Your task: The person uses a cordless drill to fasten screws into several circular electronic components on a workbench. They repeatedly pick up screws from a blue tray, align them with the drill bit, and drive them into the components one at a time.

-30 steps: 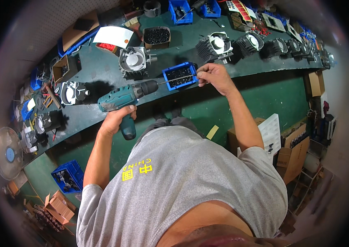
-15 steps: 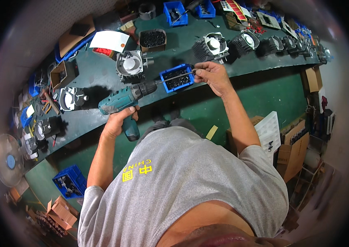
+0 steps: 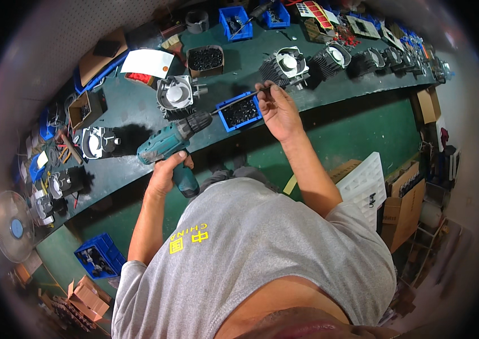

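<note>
My left hand (image 3: 171,171) is wrapped round the grip of a teal cordless drill (image 3: 161,146), which points up and to the right. A long thin screwdriver bit (image 3: 229,105) runs out of its dark chuck, over a blue bin (image 3: 227,127) of small black screws (image 3: 242,111). At the bit's far end, my right hand (image 3: 280,116) pinches with thumb and forefinger, its other fingers loosely curled. Whether a screw sits at the tip is too small to tell. Just behind the bin stands a finned metal engine cylinder (image 3: 176,95).
More cylinders stand at the right, such as one finned cylinder (image 3: 290,63), and at the left, another cylinder (image 3: 97,140). A cardboard box of black parts (image 3: 205,59) and blue bins (image 3: 235,24) sit farther back. Below the bench are a blue crate (image 3: 101,257) and a white tray (image 3: 364,183).
My right hand has moved slightly up and left, its fingers more opened below the pinch. The drill has tilted, so the bit slopes up more steeply. The whole view has shifted a little.
</note>
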`<state>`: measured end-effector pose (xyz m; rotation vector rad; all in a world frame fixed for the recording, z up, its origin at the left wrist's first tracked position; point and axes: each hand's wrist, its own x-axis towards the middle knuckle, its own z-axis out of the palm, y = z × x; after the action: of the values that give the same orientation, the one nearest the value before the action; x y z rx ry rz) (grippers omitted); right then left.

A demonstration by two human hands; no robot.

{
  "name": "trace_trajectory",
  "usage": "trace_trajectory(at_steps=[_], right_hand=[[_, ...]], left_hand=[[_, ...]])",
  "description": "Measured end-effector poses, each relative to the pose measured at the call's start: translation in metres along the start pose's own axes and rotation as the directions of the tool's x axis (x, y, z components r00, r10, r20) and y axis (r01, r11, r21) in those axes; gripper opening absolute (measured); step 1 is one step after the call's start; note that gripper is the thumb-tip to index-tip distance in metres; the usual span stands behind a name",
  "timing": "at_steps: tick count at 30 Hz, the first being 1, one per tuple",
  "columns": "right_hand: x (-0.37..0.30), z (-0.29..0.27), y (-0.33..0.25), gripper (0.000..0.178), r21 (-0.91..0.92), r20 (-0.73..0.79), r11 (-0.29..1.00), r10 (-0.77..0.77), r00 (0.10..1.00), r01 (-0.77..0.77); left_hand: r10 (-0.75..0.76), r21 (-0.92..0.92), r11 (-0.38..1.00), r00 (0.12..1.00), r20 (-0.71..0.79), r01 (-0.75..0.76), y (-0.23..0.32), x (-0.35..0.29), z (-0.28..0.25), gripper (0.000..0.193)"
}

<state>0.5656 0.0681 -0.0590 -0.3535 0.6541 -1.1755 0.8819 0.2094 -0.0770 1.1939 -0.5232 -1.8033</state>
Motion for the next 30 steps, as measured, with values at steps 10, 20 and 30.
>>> trace_trajectory(at_steps=[10, 20, 30], right_hand=[[0.004, 0.000, 0.006, 0.017, -0.034, -0.005, 0.987, -0.157, 0.988, 0.157], [0.004, 0.005, 0.005, 0.018, -0.076, 0.001, 0.977, -0.198, 0.980, 0.197], [0.003, 0.006, -0.009, 0.018, -0.163, 0.039, 0.973, -0.158, 0.987, 0.163]], left_hand=[[0.097, -0.008, 0.995, 0.995, 0.010, -0.097, 0.007, -0.010, 0.019, 0.044], [-0.032, -0.091, 0.995, 0.996, 0.078, 0.039, 0.012, -0.007, 0.017, 0.028], [0.031, -0.064, 0.998, 0.998, 0.055, -0.027, 0.013, -0.006, 0.018, 0.026]])
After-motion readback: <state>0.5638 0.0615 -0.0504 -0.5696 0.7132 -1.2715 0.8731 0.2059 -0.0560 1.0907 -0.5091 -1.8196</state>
